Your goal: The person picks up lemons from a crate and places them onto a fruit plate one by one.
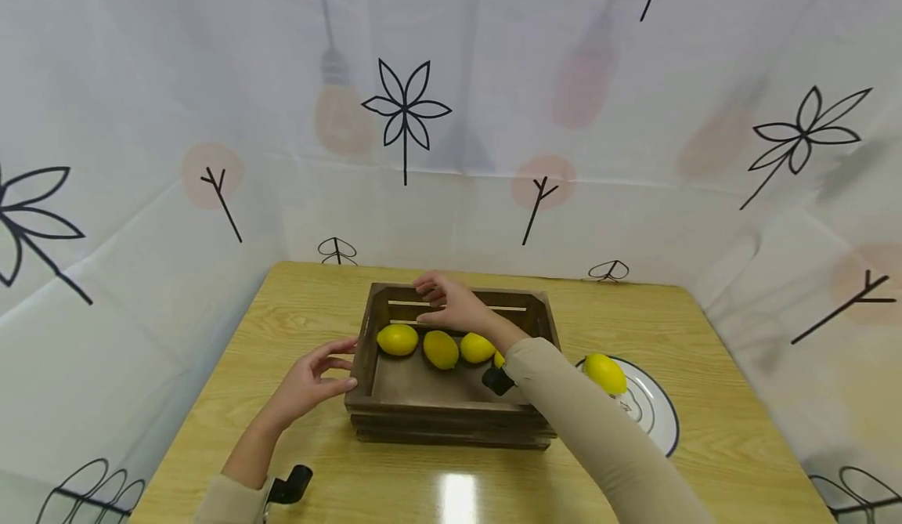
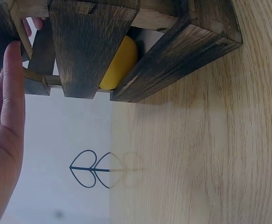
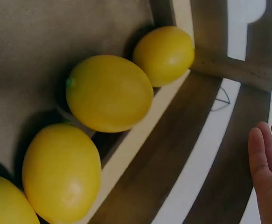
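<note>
A dark wooden slatted crate (image 1: pixel 451 422) stands mid-table with several yellow lemons in a row along its back. One lemon (image 1: pixel 398 340) is at the left, another lemon (image 1: pixel 441 350) beside it. In the head view my left hand (image 1: pixel 310 383) rests at the crate's left side, fingers spread and fingertips at the rim. My right hand (image 1: pixel 454 303) is held over the back of the crate, above the lemons, fingers loosely bent and holding nothing. From the right wrist view, a lemon (image 3: pixel 110 93) lies close to the slats, apart from the right hand (image 3: pixel 269 172).
Right of the crate, a white plate (image 1: pixel 662 422) with a dark rim bears a single lemon (image 1: pixel 605 374). The wooden table (image 1: pixel 310 297) meets a white patterned cloth (image 1: pixel 458 132) at the back. My right forearm crosses the crate's right end.
</note>
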`<state>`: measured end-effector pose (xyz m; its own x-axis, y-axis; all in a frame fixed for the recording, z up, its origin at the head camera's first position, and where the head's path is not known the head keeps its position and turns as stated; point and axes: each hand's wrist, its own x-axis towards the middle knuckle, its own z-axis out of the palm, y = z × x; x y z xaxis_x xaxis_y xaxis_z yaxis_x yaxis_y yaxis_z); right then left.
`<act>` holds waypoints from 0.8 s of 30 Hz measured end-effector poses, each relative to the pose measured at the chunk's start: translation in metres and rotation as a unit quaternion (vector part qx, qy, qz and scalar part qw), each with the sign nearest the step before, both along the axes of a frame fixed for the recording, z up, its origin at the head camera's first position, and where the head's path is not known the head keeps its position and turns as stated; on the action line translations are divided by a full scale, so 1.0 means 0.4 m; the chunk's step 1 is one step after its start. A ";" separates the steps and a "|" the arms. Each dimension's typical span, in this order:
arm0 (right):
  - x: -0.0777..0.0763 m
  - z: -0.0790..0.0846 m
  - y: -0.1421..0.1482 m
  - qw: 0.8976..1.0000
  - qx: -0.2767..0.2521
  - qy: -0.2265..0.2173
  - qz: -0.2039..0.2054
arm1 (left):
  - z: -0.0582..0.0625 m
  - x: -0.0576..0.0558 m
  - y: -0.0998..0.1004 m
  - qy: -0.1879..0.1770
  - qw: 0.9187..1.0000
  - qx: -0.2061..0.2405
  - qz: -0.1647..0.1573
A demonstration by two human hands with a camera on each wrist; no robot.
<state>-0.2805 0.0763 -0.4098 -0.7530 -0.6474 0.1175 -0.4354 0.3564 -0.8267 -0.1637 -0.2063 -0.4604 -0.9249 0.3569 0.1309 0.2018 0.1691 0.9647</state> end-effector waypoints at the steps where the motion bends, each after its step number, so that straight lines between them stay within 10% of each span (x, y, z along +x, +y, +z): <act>1: -0.001 -0.005 -0.005 1.000 0.003 0.001 0.005 | 0.000 0.000 -0.001 -0.002 1.000 -0.001 0.001; 24: -0.036 -0.093 -0.092 0.972 0.209 0.014 0.110 | -0.002 -0.006 -0.004 -0.012 1.000 0.006 -0.003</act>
<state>-0.2948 0.0395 -0.4472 -0.5913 -0.7879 -0.1721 -0.5599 0.5547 -0.6155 -0.1663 -0.2080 -0.4613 -0.9256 0.3614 0.1121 0.1789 0.1569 0.9713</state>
